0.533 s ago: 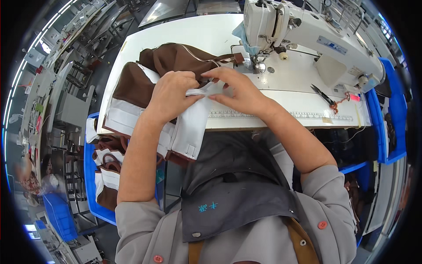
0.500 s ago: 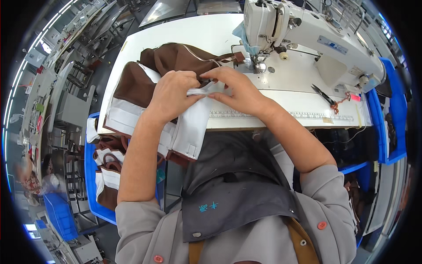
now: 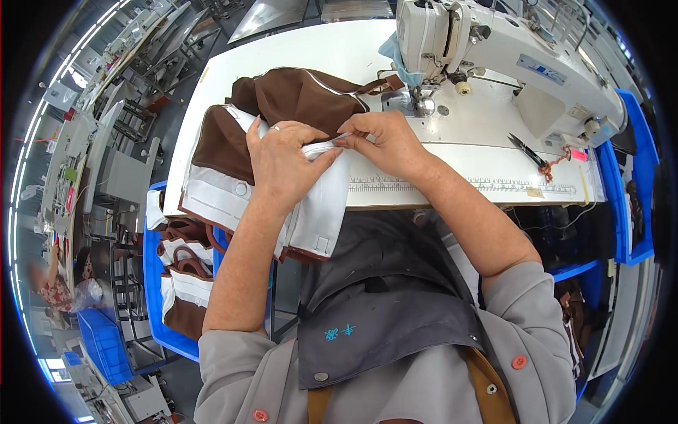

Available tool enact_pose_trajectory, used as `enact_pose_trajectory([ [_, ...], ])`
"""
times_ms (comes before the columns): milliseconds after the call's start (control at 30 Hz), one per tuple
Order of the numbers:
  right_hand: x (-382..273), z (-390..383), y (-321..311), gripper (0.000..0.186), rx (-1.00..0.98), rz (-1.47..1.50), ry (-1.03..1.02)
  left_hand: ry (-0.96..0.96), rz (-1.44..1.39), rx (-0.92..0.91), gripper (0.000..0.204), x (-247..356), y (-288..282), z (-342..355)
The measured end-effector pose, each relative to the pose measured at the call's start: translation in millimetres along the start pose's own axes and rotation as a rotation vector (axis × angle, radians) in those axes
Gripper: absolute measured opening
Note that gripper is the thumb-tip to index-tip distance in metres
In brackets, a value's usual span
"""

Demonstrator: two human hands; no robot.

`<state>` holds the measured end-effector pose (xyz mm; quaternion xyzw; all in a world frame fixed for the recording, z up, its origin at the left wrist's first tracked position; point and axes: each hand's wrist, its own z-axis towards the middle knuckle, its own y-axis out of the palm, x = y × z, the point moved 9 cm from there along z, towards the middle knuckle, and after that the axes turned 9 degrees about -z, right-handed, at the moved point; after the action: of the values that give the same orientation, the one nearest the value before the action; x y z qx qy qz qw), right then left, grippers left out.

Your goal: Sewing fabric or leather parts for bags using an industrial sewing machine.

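Rows of workbenches [image 3: 102, 162] run down the far left of a workshop, where another person [image 3: 56, 291] in a patterned top appears near a blue box [image 3: 104, 346]. Closer in, a blue crate [image 3: 175, 344] holds brown and white pieces [image 3: 189, 286] beside a white table [image 3: 240, 67]. Spread over the table's left part is a brown cloth [image 3: 296, 99] with white panels, its lower white part hanging past the front edge and a round button [image 3: 241, 189] showing on it.

At the cloth's right side, the left hand [image 3: 288, 157] grips a folded white edge [image 3: 316, 149] between thumb and fingers. Just beside it, the right hand [image 3: 385, 145] pinches the same edge at its right end, thumb and fingertips drawn close together. Below the hands, the worker wears a dark apron [image 3: 395, 346] over a grey shirt [image 3: 519, 318].

The cloth's upper right corner reaches toward the foot of a white sewing machine [image 3: 508, 63], which has a light blue cloth [image 3: 402, 62] hanging at its head. A printed ruler [image 3: 459, 186] runs along the table's front. Farther right lie black snips [image 3: 526, 150] and a pink tag [image 3: 579, 155], with a blue bin [image 3: 625, 184] at the table's right end.
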<state>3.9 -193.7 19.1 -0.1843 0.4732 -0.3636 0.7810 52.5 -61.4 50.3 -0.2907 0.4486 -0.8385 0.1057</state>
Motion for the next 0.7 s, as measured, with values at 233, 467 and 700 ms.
enact_pose_trajectory([
  [233, 17, -14, 11, 0.03, -0.049, 0.178, 0.126, 0.045, -0.019, -0.031, 0.027, -8, -3, 1],
  [467, -9, 8, 23, 0.091, 0.016, -0.269, -0.11, 0.245, -0.023, 0.017, 0.024, 13, -53, 1],
  [700, -51, 20, 141, 0.069, -0.374, 1.515, 0.344, 0.249, 0.023, -0.023, 0.021, 39, -96, 41],
])
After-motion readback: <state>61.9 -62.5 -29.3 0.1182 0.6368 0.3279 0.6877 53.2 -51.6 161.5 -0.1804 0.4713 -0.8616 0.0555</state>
